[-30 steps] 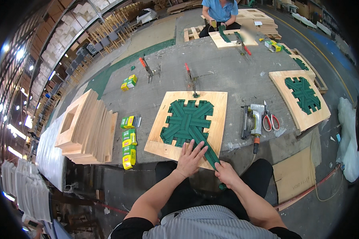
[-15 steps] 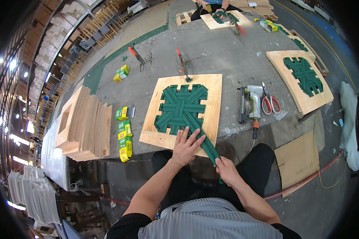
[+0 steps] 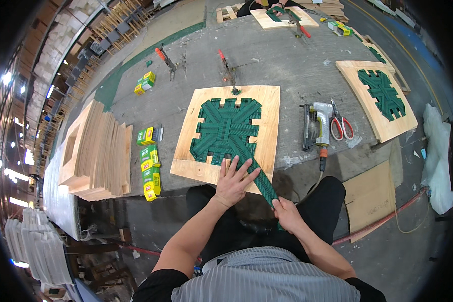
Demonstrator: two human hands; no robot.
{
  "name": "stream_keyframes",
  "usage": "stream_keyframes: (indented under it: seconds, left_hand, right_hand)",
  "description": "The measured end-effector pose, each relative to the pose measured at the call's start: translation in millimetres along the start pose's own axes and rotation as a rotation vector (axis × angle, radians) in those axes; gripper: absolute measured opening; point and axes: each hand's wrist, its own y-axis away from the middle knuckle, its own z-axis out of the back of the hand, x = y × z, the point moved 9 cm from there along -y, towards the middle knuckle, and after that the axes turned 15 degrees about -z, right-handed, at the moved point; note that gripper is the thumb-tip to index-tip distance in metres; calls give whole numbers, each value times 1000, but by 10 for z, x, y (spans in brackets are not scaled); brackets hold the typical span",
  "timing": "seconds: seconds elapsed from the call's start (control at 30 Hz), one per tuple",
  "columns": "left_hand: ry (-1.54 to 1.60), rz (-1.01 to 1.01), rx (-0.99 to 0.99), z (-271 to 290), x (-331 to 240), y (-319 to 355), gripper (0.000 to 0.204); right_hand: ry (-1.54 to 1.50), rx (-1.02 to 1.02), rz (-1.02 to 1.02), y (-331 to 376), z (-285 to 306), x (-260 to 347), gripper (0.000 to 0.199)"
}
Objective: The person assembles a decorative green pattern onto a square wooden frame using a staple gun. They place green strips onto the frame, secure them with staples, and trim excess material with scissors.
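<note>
Fingers of your left hand (image 3: pixel 231 186) lie spread over the green webbing strip (image 3: pixel 265 185) and the wooden panel (image 3: pixel 269 110) at the near edge of the table (image 3: pixel 297 75), while your right hand (image 3: pixel 289 215) pinches that strip between thumb and fingers on your side of the edge. Green bands (image 3: pixel 224 128) cross one another over the panel's middle, and a red-handled clamp (image 3: pixel 229 75) stands at its far side. Toward the table's near right corner lie a pneumatic gun (image 3: pixel 323 123) and, just beside it, scissors (image 3: pixel 338 119).
</note>
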Motion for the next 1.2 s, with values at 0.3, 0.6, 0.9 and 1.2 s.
stream_keyframes:
  seconds: [0.3, 0.6, 0.9, 1.2]
  left_hand:
    - [63, 45, -92, 106, 84, 42, 67]
    - [774, 121, 95, -82, -593, 599, 35]
    - [1310, 372, -54, -880, -774, 52, 65]
    - [883, 179, -37, -834, -662, -72, 46]
  right_hand:
    - [334, -182, 165, -205, -55, 149, 31]
    - [369, -163, 169, -323, -101, 128, 29]
    - [144, 105, 149, -628, -166, -158, 32]
    - [434, -34, 185, -592, -93, -47, 26]
